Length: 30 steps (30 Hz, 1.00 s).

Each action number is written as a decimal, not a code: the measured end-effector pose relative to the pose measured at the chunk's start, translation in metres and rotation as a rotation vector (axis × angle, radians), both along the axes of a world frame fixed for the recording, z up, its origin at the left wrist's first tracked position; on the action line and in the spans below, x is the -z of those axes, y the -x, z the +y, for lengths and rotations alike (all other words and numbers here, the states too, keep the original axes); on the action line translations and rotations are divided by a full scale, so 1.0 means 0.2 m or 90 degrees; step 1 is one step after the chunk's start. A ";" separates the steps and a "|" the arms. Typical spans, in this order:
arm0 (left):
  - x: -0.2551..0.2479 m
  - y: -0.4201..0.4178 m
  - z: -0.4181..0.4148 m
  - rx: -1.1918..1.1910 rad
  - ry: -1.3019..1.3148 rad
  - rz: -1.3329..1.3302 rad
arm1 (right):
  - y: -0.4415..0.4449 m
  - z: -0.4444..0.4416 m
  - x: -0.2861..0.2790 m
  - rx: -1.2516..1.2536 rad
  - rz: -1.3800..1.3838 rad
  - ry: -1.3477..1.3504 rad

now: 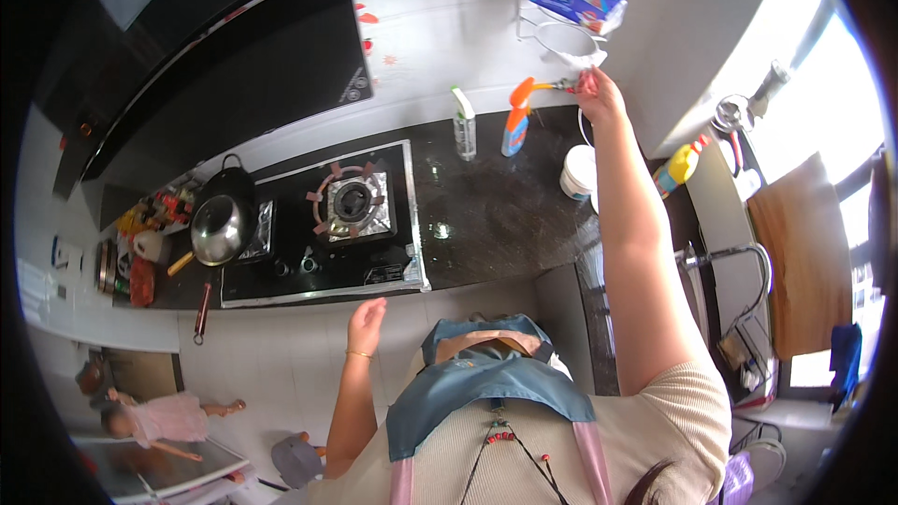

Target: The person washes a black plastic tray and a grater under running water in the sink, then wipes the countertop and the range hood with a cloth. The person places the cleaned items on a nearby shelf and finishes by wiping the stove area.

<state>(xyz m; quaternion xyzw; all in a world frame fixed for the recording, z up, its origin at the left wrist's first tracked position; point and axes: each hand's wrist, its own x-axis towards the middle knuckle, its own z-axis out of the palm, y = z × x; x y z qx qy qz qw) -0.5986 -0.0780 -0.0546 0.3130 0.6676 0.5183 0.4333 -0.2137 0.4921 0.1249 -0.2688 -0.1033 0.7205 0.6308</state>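
My right hand (598, 95) is stretched out to the wall, its fingertips closed on a thin white cloth (586, 59) at the bottom ring of a white wire rack (520, 3). Whether the cloth still rests on the ring is hard to see. Just left of those fingers is a gas valve (561, 85) with a yellow hose. Below stand an orange-topped spray bottle (515, 126), a clear spray bottle (464, 133) and a white tub (578, 172), partly hidden by my forearm. My left hand (367, 327) hangs empty before the counter's front edge, fingers loosely curled.
A gas hob (295, 277) carries a steel wok (221, 228) at left; a pan handle (202, 315) juts past the counter edge. At right are a yellow bottle (679, 165), a faucet (758, 252) and a wooden board (800, 259). Another person (168, 421) is at lower left.
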 end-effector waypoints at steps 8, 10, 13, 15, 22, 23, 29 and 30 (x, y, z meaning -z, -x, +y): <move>-0.03 0.04 0.08 0.024 0.049 0.028 | -0.52 -0.49 0.04 0.040 -0.474 0.002; -0.04 0.03 0.15 0.068 0.058 0.050 | -0.75 -0.64 0.12 0.046 -0.524 0.113; -0.04 -0.06 0.31 0.121 0.051 0.056 | -1.20 -0.84 0.36 0.110 -0.749 0.091; -0.01 -0.10 0.39 0.156 0.045 0.057 | -1.38 -1.01 0.47 0.244 -0.754 0.076; -0.14 -0.51 0.69 0.285 0.116 0.038 | -1.40 -1.63 0.69 0.485 -1.053 0.149; -0.16 -0.59 0.73 0.309 0.143 0.024 | -1.31 -1.68 0.73 0.417 -0.987 0.115; -0.33 -1.22 1.05 0.485 0.206 -0.212 | -0.61 -1.83 0.70 0.051 -0.804 -0.105; -0.36 -1.35 1.10 0.484 0.206 -0.279 | -0.57 -1.84 0.68 0.017 -0.842 -0.200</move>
